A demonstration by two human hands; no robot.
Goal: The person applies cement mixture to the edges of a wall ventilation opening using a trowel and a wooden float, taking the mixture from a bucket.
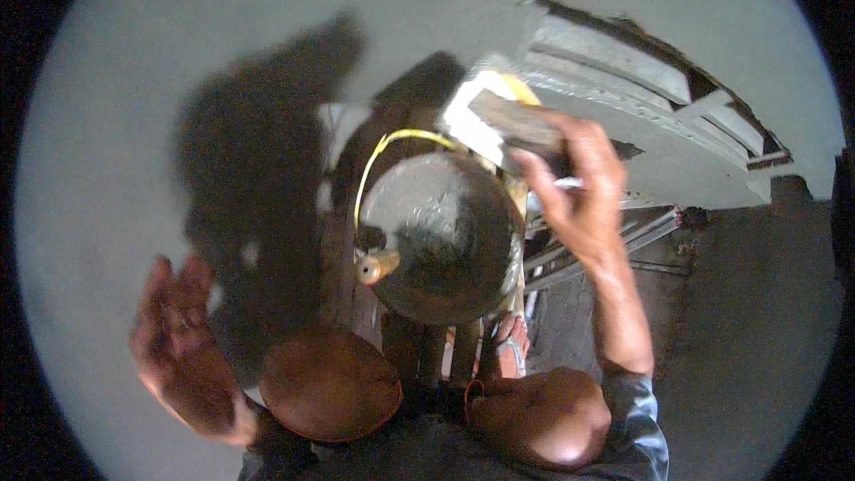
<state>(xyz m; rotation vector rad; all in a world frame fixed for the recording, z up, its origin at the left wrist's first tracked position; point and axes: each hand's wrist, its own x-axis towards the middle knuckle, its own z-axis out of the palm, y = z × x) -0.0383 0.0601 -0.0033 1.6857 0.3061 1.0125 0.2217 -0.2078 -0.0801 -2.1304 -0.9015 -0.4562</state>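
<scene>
My right hand [583,183] is closed around the brown, block-like handle of a plastering trowel [463,120]. Its flat plate shines bright white in the light, and a yellow patch shows beside it. The trowel is held over the far right rim of a round bucket [516,249]. Wet grey mortar [414,200] lies inside the bucket. A round wooden handle [378,267] sticks out over the bucket's left side; the rest of that tool cannot be made out. My left hand [183,347], empty with fingers raised and apart, is at the left in front of a smooth grey surface.
A yellow band [383,144] curves around the bucket's far left. A framed opening with pale bars [614,49] breaks the grey wall at upper right. Metal bars [641,236] lie right of the bucket. My knees [329,383] and a sandaled foot [510,347] are below.
</scene>
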